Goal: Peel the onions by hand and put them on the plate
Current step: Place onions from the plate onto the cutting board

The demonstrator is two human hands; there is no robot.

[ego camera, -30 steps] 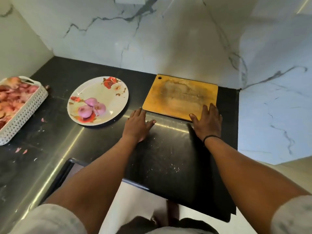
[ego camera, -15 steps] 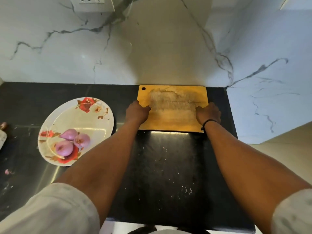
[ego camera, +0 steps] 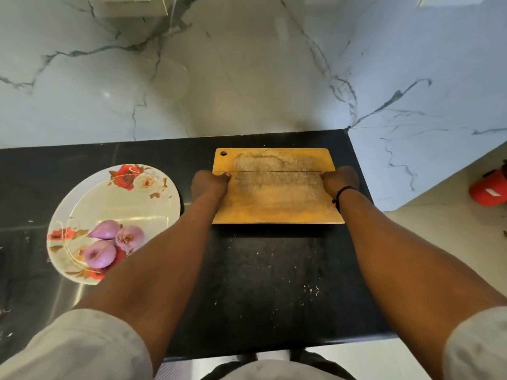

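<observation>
Three peeled purple onions (ego camera: 109, 246) lie together on the near part of a white plate with red flowers (ego camera: 90, 204), left on the black counter. A worn wooden cutting board (ego camera: 277, 187) lies to the plate's right. My left hand (ego camera: 210, 183) grips the board's left edge, thumb on top. My right hand (ego camera: 340, 178), with a black band at the wrist, grips the board's right edge.
The black counter (ego camera: 260, 270) ends at a marble wall behind and a marble side wall on the right. Small flecks of peel dot the counter in front of the board. A socket plate (ego camera: 129, 5) is on the wall. A red object (ego camera: 489, 187) sits on the floor at right.
Both hands went from flat on the counter before the board to gripping its two side edges. The view swung right, so the white basket of onions left the frame.
</observation>
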